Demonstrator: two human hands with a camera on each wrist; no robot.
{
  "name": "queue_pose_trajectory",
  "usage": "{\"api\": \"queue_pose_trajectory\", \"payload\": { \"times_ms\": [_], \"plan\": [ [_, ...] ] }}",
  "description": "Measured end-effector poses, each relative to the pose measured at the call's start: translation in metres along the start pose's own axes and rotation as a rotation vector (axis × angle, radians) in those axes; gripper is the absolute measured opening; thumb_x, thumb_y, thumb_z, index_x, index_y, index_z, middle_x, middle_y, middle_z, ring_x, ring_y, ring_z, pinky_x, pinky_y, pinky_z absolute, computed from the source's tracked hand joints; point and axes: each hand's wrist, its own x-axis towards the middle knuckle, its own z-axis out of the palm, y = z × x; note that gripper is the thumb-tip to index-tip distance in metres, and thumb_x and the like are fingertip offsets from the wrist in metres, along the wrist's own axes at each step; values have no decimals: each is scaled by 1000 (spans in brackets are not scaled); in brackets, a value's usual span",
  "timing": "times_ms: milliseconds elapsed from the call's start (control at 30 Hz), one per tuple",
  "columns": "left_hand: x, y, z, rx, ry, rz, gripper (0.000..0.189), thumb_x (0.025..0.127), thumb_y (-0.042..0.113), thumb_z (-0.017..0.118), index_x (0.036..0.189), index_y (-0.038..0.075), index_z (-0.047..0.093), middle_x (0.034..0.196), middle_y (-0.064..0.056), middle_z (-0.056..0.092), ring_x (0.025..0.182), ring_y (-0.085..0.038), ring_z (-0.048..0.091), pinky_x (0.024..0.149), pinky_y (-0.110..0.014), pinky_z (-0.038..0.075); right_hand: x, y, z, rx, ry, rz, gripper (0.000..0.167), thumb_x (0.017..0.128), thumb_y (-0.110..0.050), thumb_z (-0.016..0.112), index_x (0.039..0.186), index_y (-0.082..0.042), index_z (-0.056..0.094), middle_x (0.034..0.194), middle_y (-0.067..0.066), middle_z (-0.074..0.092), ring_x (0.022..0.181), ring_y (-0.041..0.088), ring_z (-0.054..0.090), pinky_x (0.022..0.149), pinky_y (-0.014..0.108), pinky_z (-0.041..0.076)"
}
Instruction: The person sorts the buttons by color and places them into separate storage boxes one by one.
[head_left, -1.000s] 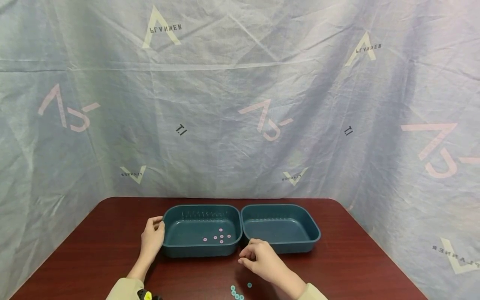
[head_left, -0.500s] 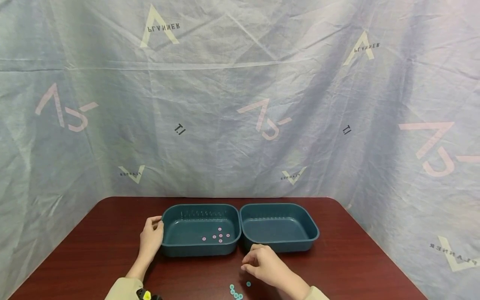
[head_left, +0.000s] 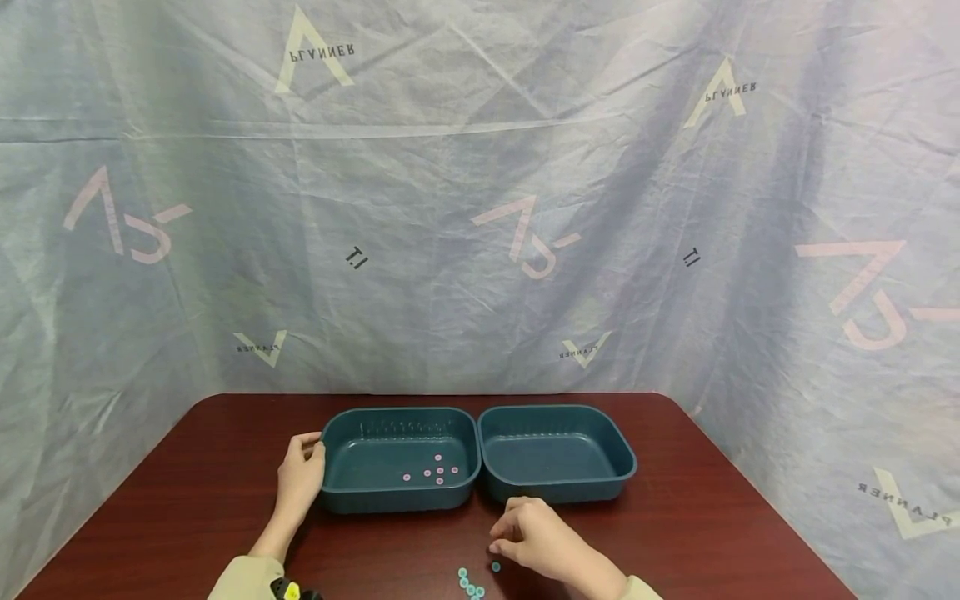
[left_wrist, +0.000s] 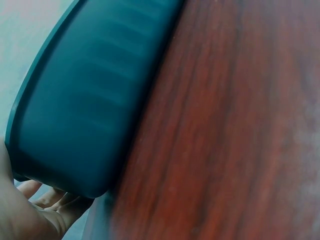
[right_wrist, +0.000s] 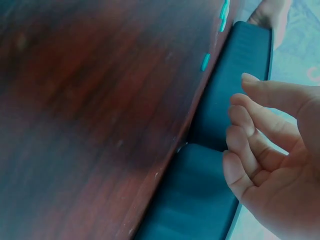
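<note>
My left hand (head_left: 302, 475) holds the left end of a dark teal plastic tray (head_left: 390, 502), its fingers and thumb about the corner in the left wrist view. Several small pink button-like discs (head_left: 440, 471) lie in that tray. My right hand (head_left: 536, 537) hovers over the table in front of the second teal tray (head_left: 562, 492), fingers loosely bent, thumb and fingertips apart with nothing between them in the right wrist view. Close to its fingertips in the head view lies a single turquoise button-like disc (head_left: 496, 567). Several more turquoise discs (head_left: 464, 582) lie bunched to its left.
Both trays stand side by side on a dark red wood-grain table (head_left: 187, 500), their ends meeting. No discs show in the right tray. A grey-white printed cloth (head_left: 420, 208) hangs behind the table and along its sides.
My right hand has come back from the trays and down, nearer to the single turquoise disc. The left hand keeps its place on the tray. The head view has shifted slightly.
</note>
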Motion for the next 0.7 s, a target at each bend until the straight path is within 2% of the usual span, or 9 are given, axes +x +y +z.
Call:
{"api": "queue_pose_trajectory", "payload": {
  "times_ms": [233,533,700],
  "plan": [
    [1,-1,1,-1,5,0,42,101,23,32,134,-3,38,129,-31,46,117,-42,46,91,-53,38,-1,0,-1,-4,-19,14,8,79,-14,74,85,-10,76,72,-12,56,61,-2,48,54,13,41],
    [2,-2,0,0,-14,-17,45,102,26,30,136,-2,36,132,-30,44,121,-43,43,93,-55,38,-2,1,1,63,-99,46,8,76,-10,75,83,-7,76,71,-10,56,61,-7,49,54,14,44],
    [1,-2,1,4,-15,-14,45,102,25,30,136,-2,36,132,-30,44,120,-43,44,93,-55,38,-3,2,4,49,-116,34,8,75,-9,76,83,-7,76,71,-8,56,62,-8,50,56,13,45]
  ]
}}
